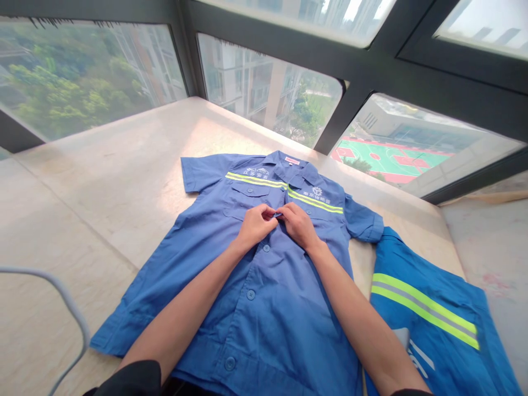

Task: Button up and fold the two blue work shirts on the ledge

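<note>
A blue short-sleeved work shirt (214,269) lies spread out flat, collar away from me, with yellow-green stripes and white lettering across the chest. My left hand (259,224) and my right hand (297,224) meet at the front placket, just below the chest stripes. Both pinch the shirt's front edge between thumb and fingers, and a bit of blue cloth shows raised between the fingertips. Whether a button is in the pinch is hidden. Below the hands, several buttons run down the placket, among them a middle button (251,295) and a hem button (230,363).
A brighter blue garment (429,275) with a wide reflective stripe lies to the right, close to the shirt's sleeve. A pale cable (68,300) curves at the left over the light stone surface (86,203). Dark window frames (264,44) border the far side.
</note>
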A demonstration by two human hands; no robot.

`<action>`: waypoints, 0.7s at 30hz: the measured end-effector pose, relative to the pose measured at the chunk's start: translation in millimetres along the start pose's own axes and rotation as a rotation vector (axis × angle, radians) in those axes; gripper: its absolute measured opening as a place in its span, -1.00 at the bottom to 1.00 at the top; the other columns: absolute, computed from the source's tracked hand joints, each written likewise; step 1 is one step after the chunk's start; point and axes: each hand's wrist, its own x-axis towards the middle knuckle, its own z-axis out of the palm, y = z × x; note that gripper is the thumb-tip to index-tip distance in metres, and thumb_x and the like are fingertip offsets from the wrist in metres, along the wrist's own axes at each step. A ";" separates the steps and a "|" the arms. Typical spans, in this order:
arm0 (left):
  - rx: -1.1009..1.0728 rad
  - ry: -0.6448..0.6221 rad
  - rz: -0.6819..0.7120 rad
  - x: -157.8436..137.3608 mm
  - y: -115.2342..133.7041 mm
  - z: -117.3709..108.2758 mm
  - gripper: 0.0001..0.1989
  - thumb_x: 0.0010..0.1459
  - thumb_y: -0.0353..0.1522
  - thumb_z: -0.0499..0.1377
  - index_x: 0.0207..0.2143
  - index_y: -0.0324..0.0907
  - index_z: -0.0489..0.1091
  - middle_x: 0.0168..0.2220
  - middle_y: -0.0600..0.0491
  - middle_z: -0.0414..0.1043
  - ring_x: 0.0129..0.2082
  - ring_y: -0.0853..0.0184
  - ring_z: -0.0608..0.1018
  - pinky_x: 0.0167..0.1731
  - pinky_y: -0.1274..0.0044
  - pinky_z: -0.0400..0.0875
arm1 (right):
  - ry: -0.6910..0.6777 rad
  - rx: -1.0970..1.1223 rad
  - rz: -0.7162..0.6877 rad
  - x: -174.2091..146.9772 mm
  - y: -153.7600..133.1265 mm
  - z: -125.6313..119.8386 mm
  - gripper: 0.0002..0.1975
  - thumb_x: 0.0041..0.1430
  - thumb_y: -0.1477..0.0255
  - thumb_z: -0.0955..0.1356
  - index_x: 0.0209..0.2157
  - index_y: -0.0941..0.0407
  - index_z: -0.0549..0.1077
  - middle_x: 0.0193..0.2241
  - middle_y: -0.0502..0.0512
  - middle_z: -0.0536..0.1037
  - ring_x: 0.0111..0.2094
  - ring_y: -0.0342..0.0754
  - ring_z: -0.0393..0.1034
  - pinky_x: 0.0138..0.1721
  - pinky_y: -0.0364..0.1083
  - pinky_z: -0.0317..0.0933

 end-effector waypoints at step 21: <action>0.048 -0.039 0.040 0.4 -2.5 -3.7 -0.80 0.06 -0.53 0.12 -0.30 -0.16 0.50 -0.33 0.07 0.60 -0.31 0.33 0.61 -0.24 0.57 0.44 | 0.061 0.276 0.007 -1.8 20.0 6.8 -0.72 0.29 0.53 0.24 -0.25 0.06 0.59 -0.35 0.08 0.53 -0.33 -0.09 0.43 -0.26 -0.10 0.34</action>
